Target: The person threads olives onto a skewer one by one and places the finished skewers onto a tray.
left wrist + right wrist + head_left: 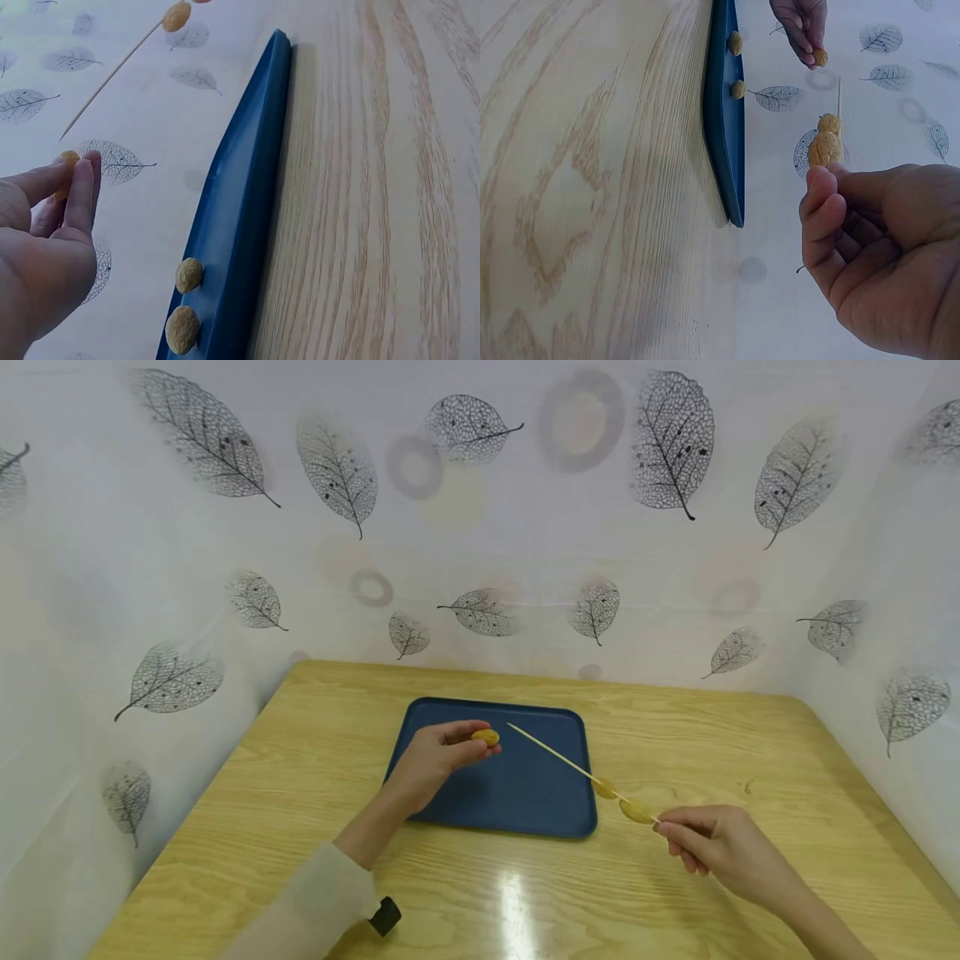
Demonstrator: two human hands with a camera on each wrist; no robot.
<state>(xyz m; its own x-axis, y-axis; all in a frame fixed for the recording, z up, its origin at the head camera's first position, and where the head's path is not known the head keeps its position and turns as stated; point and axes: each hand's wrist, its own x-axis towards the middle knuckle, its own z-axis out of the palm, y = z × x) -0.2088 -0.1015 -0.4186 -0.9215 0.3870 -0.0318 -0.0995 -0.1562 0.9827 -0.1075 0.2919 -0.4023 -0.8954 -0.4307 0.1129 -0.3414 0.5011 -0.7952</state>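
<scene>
Over the blue tray (517,830), my left hand (429,768) pinches a wrinkled, yellow-brown oval piece (486,737) that looks like dried fruit. My right hand (723,852) pinches the lower end of a thin wooden skewer (551,752), right of the tray. Two such pieces are on the skewer close to my fingers: a nearer piece (636,812) and a farther piece (604,789). The skewer's bare tip slants up and left, a little apart from the left hand's piece. In the left wrist view, two loose pieces (183,329) lie in the tray; from the head view they are hidden.
The tray lies on a light wooden table (262,827). A white cloth (525,552) printed with leaves hangs behind and at both sides. A small black object (385,917) sits at my left sleeve (322,893).
</scene>
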